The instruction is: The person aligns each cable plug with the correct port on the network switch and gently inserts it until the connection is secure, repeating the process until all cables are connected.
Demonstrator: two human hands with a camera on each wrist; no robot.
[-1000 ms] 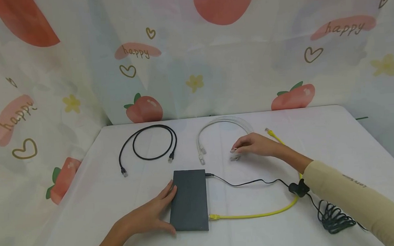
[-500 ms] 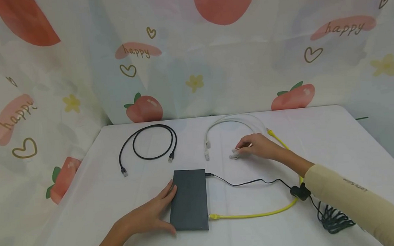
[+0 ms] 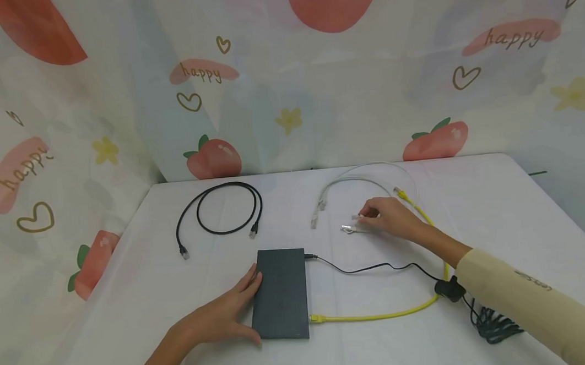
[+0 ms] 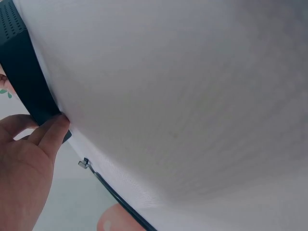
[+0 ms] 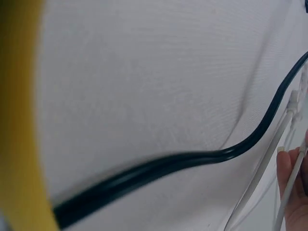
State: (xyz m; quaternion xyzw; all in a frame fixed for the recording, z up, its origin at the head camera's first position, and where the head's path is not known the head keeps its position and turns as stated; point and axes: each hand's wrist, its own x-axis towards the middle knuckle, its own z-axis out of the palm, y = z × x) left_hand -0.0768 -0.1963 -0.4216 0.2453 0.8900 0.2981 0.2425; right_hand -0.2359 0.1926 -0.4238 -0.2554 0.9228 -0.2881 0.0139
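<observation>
While the left hand (image 3: 219, 320), fingers outstretched, rests against the nine-o'clock edge of the flat, dark-grey rectangular box (image 3: 280, 293) on the white cloth (image 3: 380, 349), the right hand (image 3: 391, 217), at the box's two o'clock, pinches the thin, pale-grey cable (image 5: 289, 191); the round yellow cable (image 3: 374, 317) meets the box at four o'clock.

Right forearm (image 3: 444, 242) hides some yellow cable (image 3: 379, 317); sleeve lettering (image 3: 533, 280) unreadable from here. Right-wrist view: cable blurred, right grip (image 5: 299, 204) cut off.

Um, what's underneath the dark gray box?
White tabletop shows around the dark gray box, which the left hand touches along its left side; whatever lies directly beneath is covered.
</observation>
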